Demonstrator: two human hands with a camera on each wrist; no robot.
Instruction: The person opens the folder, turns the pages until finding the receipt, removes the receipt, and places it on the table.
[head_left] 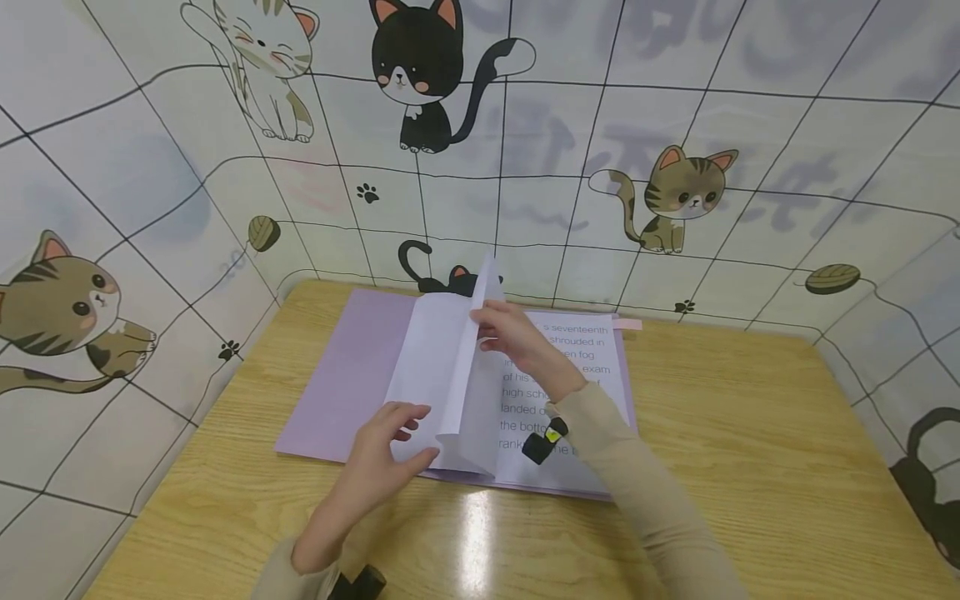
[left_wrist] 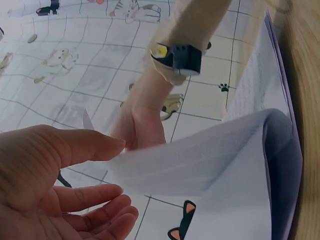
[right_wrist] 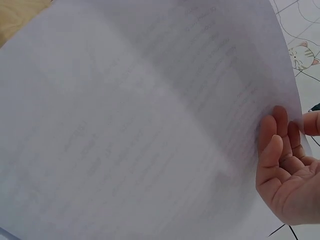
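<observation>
A book point(head_left: 341, 367) with lilac covers lies spread on the wooden table. One white page point(head_left: 468, 392) stands raised along the middle, bending over toward the left. At the upper part of its edge, my right hand point(head_left: 517, 337) pinches this page, as the right wrist view also shows at the hand point(right_wrist: 287, 175). Near the page's lower edge is my left hand point(head_left: 386, 458), thumb and fingers spread apart and loosely bent. In the left wrist view the left thumb point(left_wrist: 95, 146) overlaps the page's edge; whether it touches is unclear. Large print shows on the right-hand page point(head_left: 555, 400), partly behind my right hand and wrist.
The wooden table point(head_left: 735, 433) extends to both sides of the book. Behind it stands a wall covering point(head_left: 555, 208) with cats and grid lines. A pink tab point(head_left: 628, 324) sticks out at the book's upper right. Each wrist wears a small black camera point(head_left: 543, 442).
</observation>
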